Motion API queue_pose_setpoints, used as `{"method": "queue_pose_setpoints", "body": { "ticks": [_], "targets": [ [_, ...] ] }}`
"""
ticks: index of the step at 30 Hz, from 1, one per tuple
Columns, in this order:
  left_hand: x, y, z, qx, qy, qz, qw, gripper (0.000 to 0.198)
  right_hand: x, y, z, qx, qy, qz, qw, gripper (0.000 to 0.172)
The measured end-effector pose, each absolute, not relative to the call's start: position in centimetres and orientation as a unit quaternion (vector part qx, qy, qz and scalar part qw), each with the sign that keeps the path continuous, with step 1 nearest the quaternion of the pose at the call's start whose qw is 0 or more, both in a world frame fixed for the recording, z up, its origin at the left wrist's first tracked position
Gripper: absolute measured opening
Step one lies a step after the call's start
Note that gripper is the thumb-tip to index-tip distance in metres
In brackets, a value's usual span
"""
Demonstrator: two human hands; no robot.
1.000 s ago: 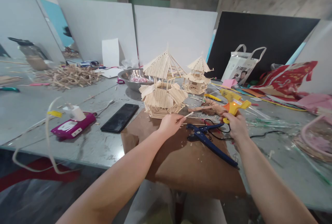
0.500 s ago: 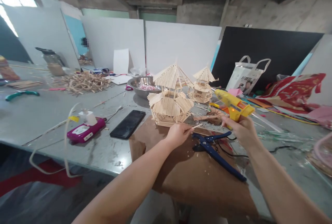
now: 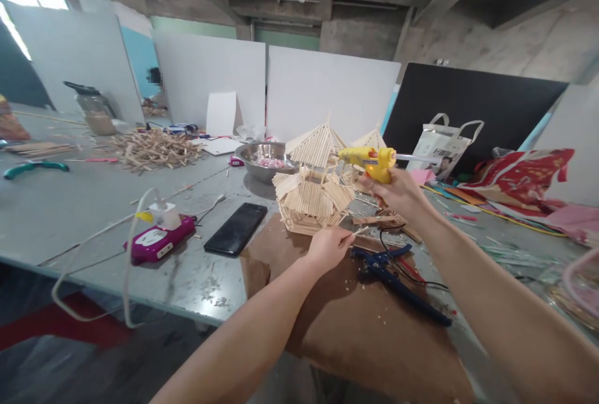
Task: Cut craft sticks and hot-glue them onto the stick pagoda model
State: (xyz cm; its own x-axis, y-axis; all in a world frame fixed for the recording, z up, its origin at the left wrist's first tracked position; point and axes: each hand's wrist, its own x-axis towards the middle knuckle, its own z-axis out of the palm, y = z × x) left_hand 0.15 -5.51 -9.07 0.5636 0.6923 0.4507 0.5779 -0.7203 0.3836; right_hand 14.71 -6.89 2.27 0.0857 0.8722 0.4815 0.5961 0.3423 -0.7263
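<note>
A two-tiered pavilion model (image 3: 313,195) made of thin wooden sticks stands at the back of a brown cardboard sheet (image 3: 365,335). Just in front of its base, my left hand (image 3: 328,249) pinches a short wooden stick (image 3: 360,230), its tip poking out to the right. My right hand (image 3: 395,191) grips a yellow hot glue gun (image 3: 369,159), raised beside the model's upper roof with the nozzle toward it. A clear glue stick (image 3: 414,157) juts from the gun's rear. Blue-handled cutters (image 3: 397,285) lie on the cardboard between my arms.
A black phone (image 3: 236,229) and a purple power strip (image 3: 161,239) lie to the left. Behind are a metal bowl (image 3: 262,173), a pile of sticks (image 3: 154,149) and a second stick model (image 3: 372,138), partly covered by the glue gun. A white bag (image 3: 437,145) stands at the right.
My right hand has brought the glue gun up and left to the model's roof, turning it so the nozzle points left. My left hand still pinches the stick, nearly in place. The view has shifted slightly.
</note>
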Motion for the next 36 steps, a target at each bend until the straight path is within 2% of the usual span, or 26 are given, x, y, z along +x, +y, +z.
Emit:
{"method": "queue_pose_setpoints", "body": {
  "ticks": [15, 27, 36],
  "targets": [
    [0.0, -5.5, -9.0, 0.878, 0.368, 0.289, 0.097, 0.036, 14.2, -6.5, 1.8, -0.573, -0.665, 0.091, 0.470, 0.030],
    [0.0, -5.5, -9.1, 0.876, 0.374, 0.286, 0.104, 0.037, 13.6, -7.1, 2.7, -0.631, -0.657, 0.043, 0.410, 0.034],
    [0.0, -5.4, -9.2, 0.875, 0.376, 0.287, 0.096, 0.035, 13.7, -7.3, 2.3, -0.625, -0.656, 0.038, 0.421, 0.034]
  ]
}}
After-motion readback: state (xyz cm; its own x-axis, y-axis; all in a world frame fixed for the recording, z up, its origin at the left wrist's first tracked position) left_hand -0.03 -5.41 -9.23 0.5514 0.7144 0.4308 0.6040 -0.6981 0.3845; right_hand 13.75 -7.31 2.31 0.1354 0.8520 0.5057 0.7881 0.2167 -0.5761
